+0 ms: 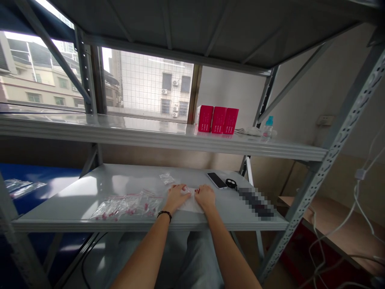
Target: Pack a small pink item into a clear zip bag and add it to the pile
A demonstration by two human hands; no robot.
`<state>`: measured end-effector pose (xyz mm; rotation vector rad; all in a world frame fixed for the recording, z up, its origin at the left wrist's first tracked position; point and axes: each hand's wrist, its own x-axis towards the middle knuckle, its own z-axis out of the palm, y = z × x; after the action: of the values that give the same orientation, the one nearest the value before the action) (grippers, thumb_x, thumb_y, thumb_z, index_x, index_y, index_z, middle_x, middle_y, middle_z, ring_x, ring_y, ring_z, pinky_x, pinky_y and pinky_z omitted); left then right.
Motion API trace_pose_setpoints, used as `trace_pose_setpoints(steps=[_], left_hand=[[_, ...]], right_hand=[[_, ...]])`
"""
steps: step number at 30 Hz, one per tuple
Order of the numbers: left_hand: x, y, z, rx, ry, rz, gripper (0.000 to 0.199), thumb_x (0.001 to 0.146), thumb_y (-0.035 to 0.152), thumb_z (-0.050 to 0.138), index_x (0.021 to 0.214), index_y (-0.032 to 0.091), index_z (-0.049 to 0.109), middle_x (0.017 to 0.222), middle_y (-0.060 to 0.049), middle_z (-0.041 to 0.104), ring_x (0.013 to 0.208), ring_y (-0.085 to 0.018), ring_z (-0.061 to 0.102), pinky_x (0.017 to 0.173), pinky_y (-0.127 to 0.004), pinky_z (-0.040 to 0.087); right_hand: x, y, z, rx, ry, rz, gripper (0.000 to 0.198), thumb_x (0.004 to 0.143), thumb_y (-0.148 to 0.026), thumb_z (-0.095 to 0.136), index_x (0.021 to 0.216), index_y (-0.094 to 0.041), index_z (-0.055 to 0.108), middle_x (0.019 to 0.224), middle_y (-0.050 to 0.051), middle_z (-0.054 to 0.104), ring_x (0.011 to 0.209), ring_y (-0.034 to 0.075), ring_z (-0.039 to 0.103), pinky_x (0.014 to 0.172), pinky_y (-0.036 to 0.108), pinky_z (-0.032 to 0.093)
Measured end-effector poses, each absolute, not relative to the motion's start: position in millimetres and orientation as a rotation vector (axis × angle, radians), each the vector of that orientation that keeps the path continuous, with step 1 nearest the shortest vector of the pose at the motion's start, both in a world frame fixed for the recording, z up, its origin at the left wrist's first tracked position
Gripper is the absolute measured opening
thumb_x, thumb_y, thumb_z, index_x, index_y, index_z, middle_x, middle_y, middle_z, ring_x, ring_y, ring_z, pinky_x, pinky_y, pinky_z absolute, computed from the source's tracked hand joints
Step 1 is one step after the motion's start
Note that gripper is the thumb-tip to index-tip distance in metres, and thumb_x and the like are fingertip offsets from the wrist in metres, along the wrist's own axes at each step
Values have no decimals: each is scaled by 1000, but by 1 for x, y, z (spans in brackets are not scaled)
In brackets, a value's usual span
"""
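My left hand (177,197), with a dark band at the wrist, has its thumb and fingers closed at the edge of a small clear zip bag (187,189) with a reddish line. Opposite it, my right hand (205,196) is curled, its fingertips pinched on what looks like the same bag; its fingers partly hide the grip. Beneath both hands a whitish sheet (191,206) lies on the grey shelf (135,171). Left of my left hand, several clear zip bags (126,204) with small red pieces inside overlap near the front edge. Another clear bag (167,178) lies behind my hands.
A phone (217,180) and a round black item (231,183) lie to the right, beside a blurred-out dark object (256,202). The upper shelf (150,134) carries red boxes (219,120) and a blue-capped bottle (267,127). White cables (356,196) hang at far right.
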<state>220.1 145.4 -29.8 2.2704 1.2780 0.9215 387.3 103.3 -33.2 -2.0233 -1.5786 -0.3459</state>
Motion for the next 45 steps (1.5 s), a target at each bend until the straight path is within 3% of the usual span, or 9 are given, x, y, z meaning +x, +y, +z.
trace_pose_setpoints(steps=[9,18,25,28,31,36,39,42,45], left_hand=[[220,144,-29,2272,1265,937,38,84,40,65,118,25,67,113,-3,72,114,-28,56,100,-39,37],[221,144,-29,2277,1254,951,37,83,39,65,118,26,68,112,-3,73,114,-28,56,98,-39,38],[221,141,-29,2330,1234,956,35,80,37,69,112,24,71,107,-6,74,112,-32,56,98,-42,38],[219,144,-29,2352,1215,939,36,80,38,70,113,24,71,108,-6,73,114,-32,56,99,-41,39],[217,149,-31,2353,1203,929,38,82,39,68,117,23,68,111,-6,72,113,-30,57,100,-39,40],[214,152,-35,2338,1157,927,38,86,38,65,119,19,67,112,-8,72,111,-29,58,103,-39,40],[213,154,-35,2322,1106,951,37,86,37,64,117,18,67,112,-8,72,113,-30,57,104,-39,40],[215,158,-37,2301,1085,981,32,84,36,65,111,19,69,107,-7,73,110,-31,58,102,-41,42],[216,160,-39,2296,1082,1015,31,83,37,66,109,21,69,106,-6,73,110,-30,59,102,-40,42]], right_hand=[[399,111,-29,-1735,-1456,-293,30,94,-24,39,83,-16,66,86,9,64,83,21,60,79,32,45],[400,110,-32,-1435,-1605,-93,28,92,-29,46,94,-19,73,87,5,67,72,17,62,71,28,50],[393,113,-24,-1471,-1519,-128,22,86,-25,50,80,-20,70,80,5,66,71,18,60,72,29,48],[400,85,-24,-1515,-1361,-166,26,90,-31,47,86,-19,70,83,7,66,80,21,60,77,31,47],[416,27,-34,-1613,-1100,-214,46,98,-33,25,92,-16,67,87,11,65,85,25,59,79,38,45],[430,-87,-61,-1618,-1197,-27,28,93,-42,52,89,-20,69,102,9,69,96,25,63,83,34,47],[432,-135,-85,-1599,-1092,-22,24,95,-38,50,87,-20,66,95,6,67,93,23,62,83,33,46],[431,-147,-99,-1627,-924,-58,22,96,-37,51,85,-21,62,81,2,63,79,20,59,74,31,46],[424,-116,-85,-1529,-1066,-46,18,97,-35,50,98,-21,61,87,3,63,82,20,59,76,30,46]])
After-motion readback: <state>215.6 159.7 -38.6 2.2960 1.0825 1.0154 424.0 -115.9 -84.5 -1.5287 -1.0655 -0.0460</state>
